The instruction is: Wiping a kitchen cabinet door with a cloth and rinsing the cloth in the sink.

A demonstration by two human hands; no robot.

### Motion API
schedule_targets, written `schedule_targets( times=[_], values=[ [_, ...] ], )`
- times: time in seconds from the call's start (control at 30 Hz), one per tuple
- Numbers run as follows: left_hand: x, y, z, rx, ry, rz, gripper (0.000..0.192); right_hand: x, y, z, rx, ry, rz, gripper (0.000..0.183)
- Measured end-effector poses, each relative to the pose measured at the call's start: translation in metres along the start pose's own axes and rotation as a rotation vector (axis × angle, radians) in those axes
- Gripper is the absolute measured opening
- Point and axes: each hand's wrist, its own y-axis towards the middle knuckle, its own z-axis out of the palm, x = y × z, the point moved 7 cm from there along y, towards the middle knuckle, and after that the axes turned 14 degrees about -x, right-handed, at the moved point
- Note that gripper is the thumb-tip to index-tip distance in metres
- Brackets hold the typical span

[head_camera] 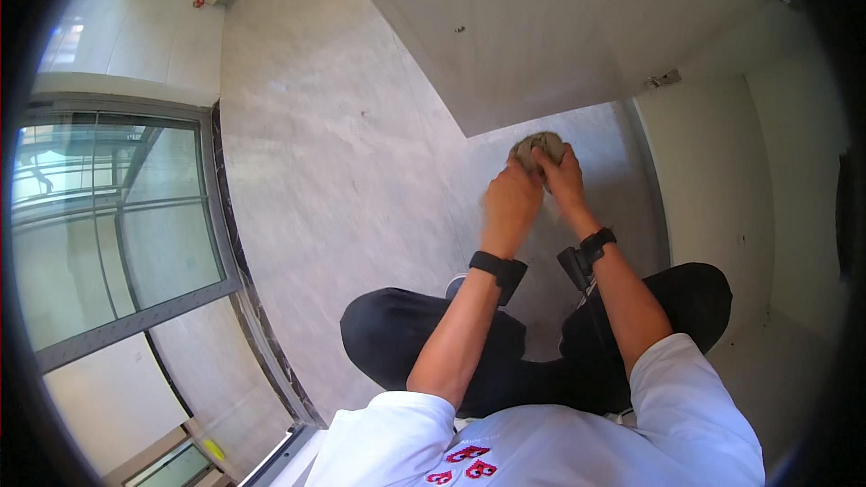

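Note:
Both of my hands meet around a crumpled grey-brown cloth (534,147), held out ahead of my knees above the floor. My left hand (512,204) grips its near left side, slightly blurred. On the right side, my right hand (563,174) has its thumb pressed over the top of the bundle. Parts of the cloth are hidden behind the fingers. Just beyond it is the lower corner of a pale cabinet door (541,47), which stands swung out on its hinges.
At right is the cabinet's open interior (717,162), with a metal hinge (663,78) at the door's edge. Grey stone-look flooring (331,169) spreads leftward to a sliding glass door (169,216) with a grey frame. My bent knees (385,325) flank the space below my arms.

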Motion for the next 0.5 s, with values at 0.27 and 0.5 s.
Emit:
schedule_targets(
  times=[0.27, 0.5],
  values=[
    [-0.078, -0.015, -0.076, -0.474, 0.019, 0.232, 0.056, 0.078, 0.016, -0.007, 0.039, 0.491, -0.058, 0.037],
    [-0.031, 0.029, -0.048, -0.355, 0.019, 0.078, 0.043, 0.045, 0.031, 0.026, 0.017, 0.138, -0.023, 0.051]
  ],
)
